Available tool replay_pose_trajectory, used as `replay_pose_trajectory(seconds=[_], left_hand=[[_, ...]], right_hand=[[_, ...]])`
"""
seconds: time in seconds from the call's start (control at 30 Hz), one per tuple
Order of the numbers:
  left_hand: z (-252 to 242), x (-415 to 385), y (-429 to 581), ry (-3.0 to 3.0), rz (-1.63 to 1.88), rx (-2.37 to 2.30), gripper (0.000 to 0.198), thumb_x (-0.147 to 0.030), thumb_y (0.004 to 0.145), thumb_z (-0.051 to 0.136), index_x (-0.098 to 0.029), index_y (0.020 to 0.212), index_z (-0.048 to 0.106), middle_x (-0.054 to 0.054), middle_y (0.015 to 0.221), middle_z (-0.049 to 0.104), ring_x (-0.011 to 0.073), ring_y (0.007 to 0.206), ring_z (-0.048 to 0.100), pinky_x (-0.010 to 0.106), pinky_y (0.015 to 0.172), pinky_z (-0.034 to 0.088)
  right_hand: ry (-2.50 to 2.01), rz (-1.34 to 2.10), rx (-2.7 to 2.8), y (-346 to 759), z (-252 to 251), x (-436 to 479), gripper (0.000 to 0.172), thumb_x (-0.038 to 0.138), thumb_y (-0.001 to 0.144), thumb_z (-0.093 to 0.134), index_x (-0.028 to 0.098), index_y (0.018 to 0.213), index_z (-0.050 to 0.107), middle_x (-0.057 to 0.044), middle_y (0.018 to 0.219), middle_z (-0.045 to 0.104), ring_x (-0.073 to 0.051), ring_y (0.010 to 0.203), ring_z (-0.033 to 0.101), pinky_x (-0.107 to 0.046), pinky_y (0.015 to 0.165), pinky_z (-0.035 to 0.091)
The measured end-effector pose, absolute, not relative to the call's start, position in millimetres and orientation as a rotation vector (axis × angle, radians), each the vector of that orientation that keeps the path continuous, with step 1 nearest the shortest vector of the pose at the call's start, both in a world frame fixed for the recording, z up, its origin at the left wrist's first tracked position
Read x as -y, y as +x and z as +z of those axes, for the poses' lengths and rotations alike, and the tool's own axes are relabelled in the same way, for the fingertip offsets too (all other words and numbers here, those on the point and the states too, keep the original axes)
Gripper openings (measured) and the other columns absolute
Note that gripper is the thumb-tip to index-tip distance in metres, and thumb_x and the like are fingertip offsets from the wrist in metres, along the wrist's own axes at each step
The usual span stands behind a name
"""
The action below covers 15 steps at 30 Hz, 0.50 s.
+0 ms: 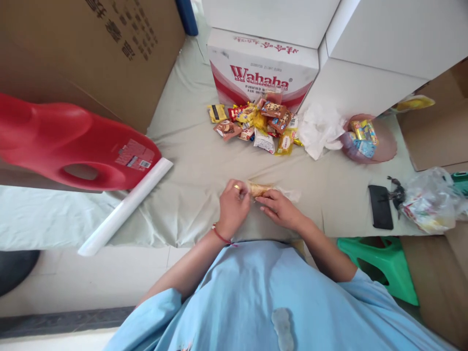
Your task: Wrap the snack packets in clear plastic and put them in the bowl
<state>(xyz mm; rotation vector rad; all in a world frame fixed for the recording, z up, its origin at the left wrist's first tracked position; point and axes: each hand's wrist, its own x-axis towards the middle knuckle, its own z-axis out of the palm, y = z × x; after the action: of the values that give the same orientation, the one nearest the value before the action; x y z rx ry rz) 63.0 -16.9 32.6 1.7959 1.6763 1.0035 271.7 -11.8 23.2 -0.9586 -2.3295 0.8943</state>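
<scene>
A golden-brown, roll-shaped snack in clear plastic wrap [260,189] lies on the cloth-covered table in front of me. My left hand [234,207], with a ring and a red cord bracelet, is closed in a pinch at the left end of the wrap. Over the right part of the roll, my right hand [281,208] holds it down with bent fingers. Loose clear film [291,195] sticks out to the right beyond those fingers. The fingertips of both hands partly cover the snack.
Behind the hands lies a pile of small wrapped snacks [258,122] against a Wahaha carton [261,68]. White crumpled plastic [320,129] and a pink bowl [387,146] sit right of it. A red jug [80,141] and white roll [126,207] are left; a phone [380,207] lies right.
</scene>
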Motion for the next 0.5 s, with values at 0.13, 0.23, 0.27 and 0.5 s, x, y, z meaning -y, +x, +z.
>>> replay_pose_trajectory(seconds=[0.13, 0.23, 0.27, 0.5], left_hand=[[33, 28, 93, 2.164, 0.795, -1.456, 0.027, -0.019, 0.099, 0.050, -0.016, 0.117, 0.070, 0.013, 0.123, 0.075, 0.0258, 0.120, 0.066, 0.044, 0.107, 0.051], [20, 35, 97, 2.327, 0.630, -1.446, 0.039, -0.022, 0.101, 0.048, -0.014, 0.135, 0.066, 0.015, 0.142, 0.068, 0.0288, 0.136, 0.060, 0.048, 0.116, 0.046], [16, 37, 96, 2.371, 0.598, -1.444, 0.042, -0.021, 0.101, 0.049, -0.013, 0.139, 0.063, 0.015, 0.147, 0.065, 0.0287, 0.140, 0.057, 0.047, 0.117, 0.045], [0, 52, 91, 2.503, 0.555, -1.464, 0.055, -0.015, 0.097, 0.049, -0.013, 0.152, 0.054, 0.012, 0.158, 0.056, 0.0267, 0.148, 0.050, 0.044, 0.121, 0.039]], right_hand=[[-0.941, 0.997, 2.238, 279, 25, 14, 0.026, 0.027, 0.103, 0.052, 0.024, 0.116, 0.075, -0.012, 0.118, 0.071, -0.025, 0.114, 0.065, -0.044, 0.099, 0.056], [-1.237, 0.948, 2.028, 298, 25, 17, 0.026, 0.033, 0.105, 0.051, 0.027, 0.114, 0.075, -0.009, 0.113, 0.073, -0.023, 0.106, 0.069, -0.042, 0.097, 0.057], [-1.402, 0.841, 1.946, 304, 23, 18, 0.027, 0.036, 0.104, 0.052, 0.026, 0.117, 0.074, -0.009, 0.112, 0.073, -0.024, 0.104, 0.069, -0.043, 0.096, 0.058], [-1.838, 0.512, 1.984, 330, 15, 30, 0.022, 0.040, 0.089, 0.067, 0.020, 0.098, 0.071, -0.018, 0.123, 0.067, -0.035, 0.115, 0.060, -0.054, 0.102, 0.051]])
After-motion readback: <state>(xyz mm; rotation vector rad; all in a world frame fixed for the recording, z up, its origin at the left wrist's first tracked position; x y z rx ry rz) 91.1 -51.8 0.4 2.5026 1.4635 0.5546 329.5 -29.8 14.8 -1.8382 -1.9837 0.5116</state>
